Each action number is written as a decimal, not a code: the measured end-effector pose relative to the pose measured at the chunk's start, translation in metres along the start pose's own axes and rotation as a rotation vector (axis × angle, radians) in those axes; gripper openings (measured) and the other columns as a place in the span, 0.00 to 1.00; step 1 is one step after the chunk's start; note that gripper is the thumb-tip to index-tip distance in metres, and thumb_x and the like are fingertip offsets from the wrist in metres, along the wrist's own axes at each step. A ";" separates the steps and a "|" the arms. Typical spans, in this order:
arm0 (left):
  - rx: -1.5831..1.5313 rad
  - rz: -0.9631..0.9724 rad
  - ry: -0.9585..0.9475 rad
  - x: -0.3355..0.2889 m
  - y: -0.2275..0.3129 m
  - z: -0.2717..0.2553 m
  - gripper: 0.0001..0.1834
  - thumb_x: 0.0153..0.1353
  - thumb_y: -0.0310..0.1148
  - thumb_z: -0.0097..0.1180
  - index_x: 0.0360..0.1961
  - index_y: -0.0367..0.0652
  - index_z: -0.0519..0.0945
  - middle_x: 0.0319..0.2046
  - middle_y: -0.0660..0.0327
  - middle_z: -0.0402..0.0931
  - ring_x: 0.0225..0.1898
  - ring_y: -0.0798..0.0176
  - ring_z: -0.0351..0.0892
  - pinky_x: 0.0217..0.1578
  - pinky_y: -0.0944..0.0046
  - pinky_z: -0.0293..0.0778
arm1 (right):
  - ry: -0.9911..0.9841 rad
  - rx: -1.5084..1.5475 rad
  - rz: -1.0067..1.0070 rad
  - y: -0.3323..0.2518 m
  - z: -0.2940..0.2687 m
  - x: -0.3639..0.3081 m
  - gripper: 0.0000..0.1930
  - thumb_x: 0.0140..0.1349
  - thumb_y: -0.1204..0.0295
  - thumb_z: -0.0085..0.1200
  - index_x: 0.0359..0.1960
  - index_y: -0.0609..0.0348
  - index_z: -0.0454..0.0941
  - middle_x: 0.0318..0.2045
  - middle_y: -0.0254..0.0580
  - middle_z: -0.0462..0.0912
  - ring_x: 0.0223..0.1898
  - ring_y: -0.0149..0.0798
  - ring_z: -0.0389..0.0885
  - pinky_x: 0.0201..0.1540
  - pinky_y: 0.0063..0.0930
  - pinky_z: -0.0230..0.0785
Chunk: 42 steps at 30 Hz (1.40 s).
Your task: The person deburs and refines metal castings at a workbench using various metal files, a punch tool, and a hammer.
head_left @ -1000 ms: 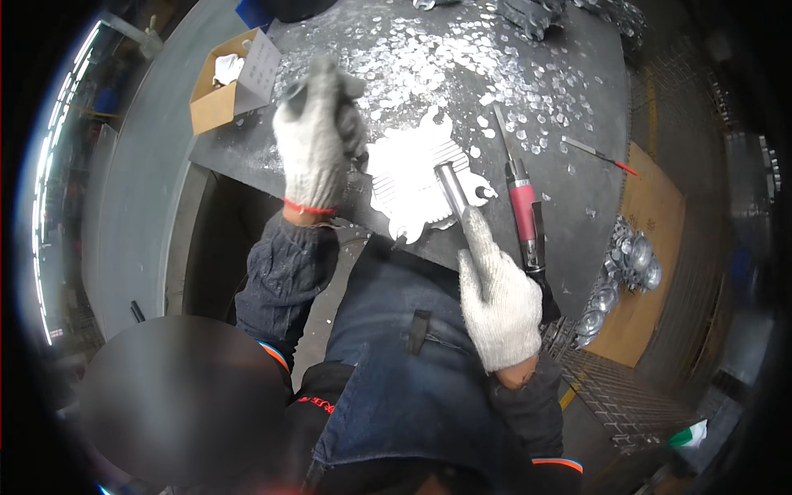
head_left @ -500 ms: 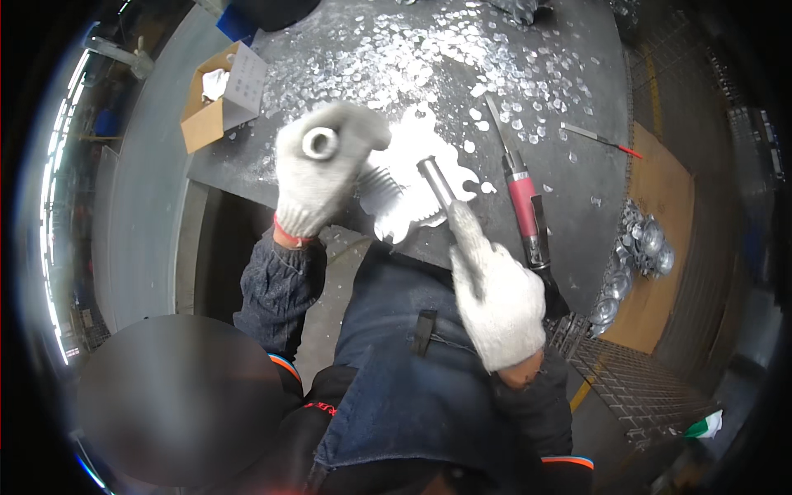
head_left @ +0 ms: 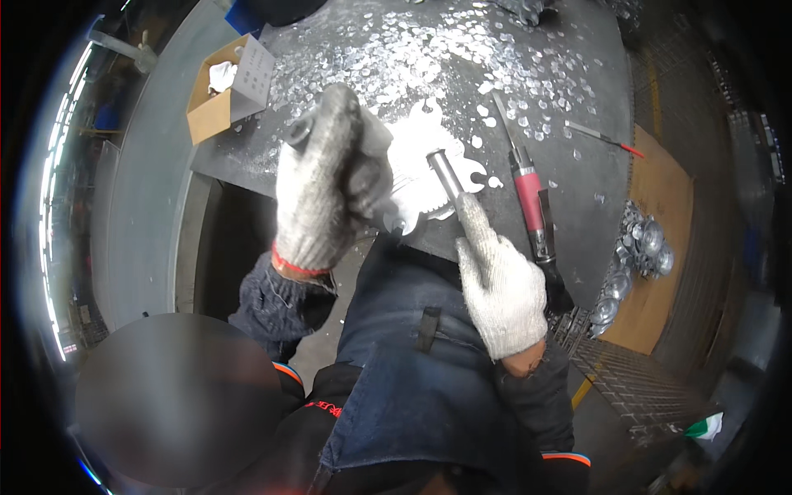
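Note:
My left hand, in a white knit glove with greyed fingers, is closed round a grey metal part with a round hollow end. Most of that part is hidden by the glove. My right hand, gloved the same way, grips a short, round metal rod, index finger laid along it. Beyond the rod's tip lies a glaring white, flat metal piece with notched edges; glare hides its detail. Right of the rod rests a red-and-black hand tool with a long narrow blade.
Small metal flakes cover much of the dark tabletop. At the left stands an open carton with white cloth inside. A thin red-handled tool lies far right. Shiny metal parts sit on cardboard beside the table.
My left hand has turned, so the part's round end no longer faces up and its ribbed side is out of sight. My right hand with the rod has barely moved.

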<state>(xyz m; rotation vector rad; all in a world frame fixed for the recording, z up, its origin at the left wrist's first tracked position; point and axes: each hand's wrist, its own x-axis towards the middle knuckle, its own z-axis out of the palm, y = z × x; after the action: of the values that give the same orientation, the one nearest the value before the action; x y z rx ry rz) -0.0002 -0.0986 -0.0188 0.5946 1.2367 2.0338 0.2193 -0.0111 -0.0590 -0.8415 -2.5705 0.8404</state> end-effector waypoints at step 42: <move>0.583 0.513 -0.087 -0.041 -0.061 0.005 0.02 0.65 0.27 0.73 0.35 0.45 0.90 0.30 0.62 0.87 0.32 0.63 0.87 0.36 0.60 0.82 | 0.477 0.689 0.001 -0.086 -0.092 -0.022 0.26 0.70 0.81 0.59 0.70 0.72 0.76 0.50 0.54 0.86 0.48 0.40 0.83 0.57 0.33 0.75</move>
<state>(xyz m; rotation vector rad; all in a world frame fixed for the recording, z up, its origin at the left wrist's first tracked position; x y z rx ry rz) 0.0496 -0.1068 -0.0723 1.3780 1.7710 1.9877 0.2400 -0.0409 0.0635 -0.7056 -1.6978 1.2379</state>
